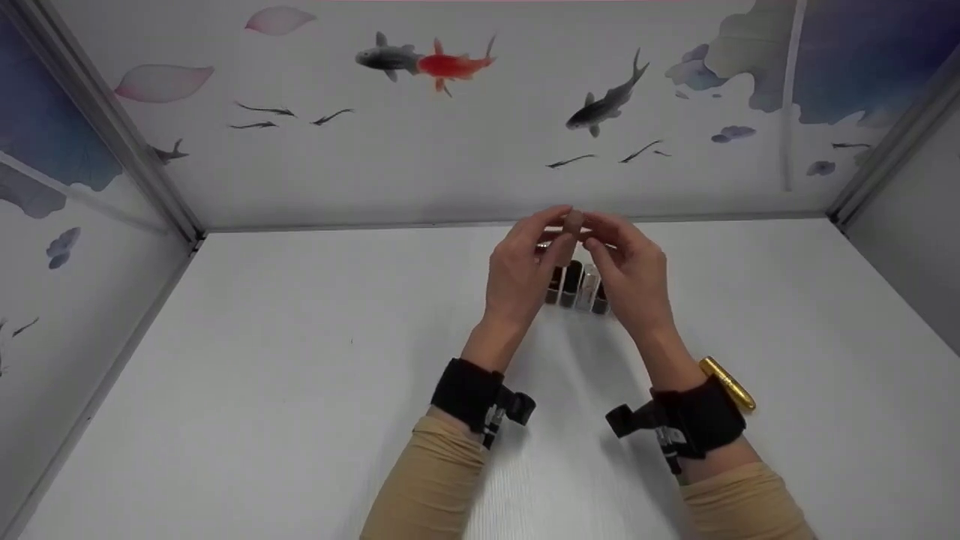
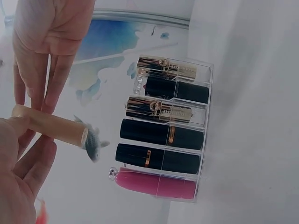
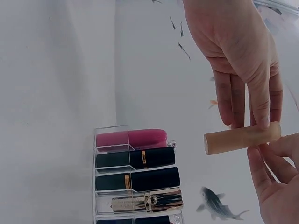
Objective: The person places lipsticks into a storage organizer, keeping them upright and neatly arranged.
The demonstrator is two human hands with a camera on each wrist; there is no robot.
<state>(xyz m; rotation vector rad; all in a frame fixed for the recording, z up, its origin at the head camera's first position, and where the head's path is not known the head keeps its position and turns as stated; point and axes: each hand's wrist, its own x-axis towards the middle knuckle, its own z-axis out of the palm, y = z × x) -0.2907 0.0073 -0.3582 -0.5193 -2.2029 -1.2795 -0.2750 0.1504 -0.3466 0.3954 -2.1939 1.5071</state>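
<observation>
A plain tan lipstick-like tube is held up between both hands, above the far part of the table. My left hand pinches it, the thumb across its side. From the other side my right hand grips it by the fingertips near the upper end. The tube points its flat lower end down in the left wrist view. Below and in front of the hands stands a clear lipstick case, partly hidden in the head view. It holds several lipsticks, among them a pink one, black ones and gold ones.
A shiny gold tube lies on the white table beside the right wrist strap. A white back wall with painted fish rises behind the table. Side panels stand left and right.
</observation>
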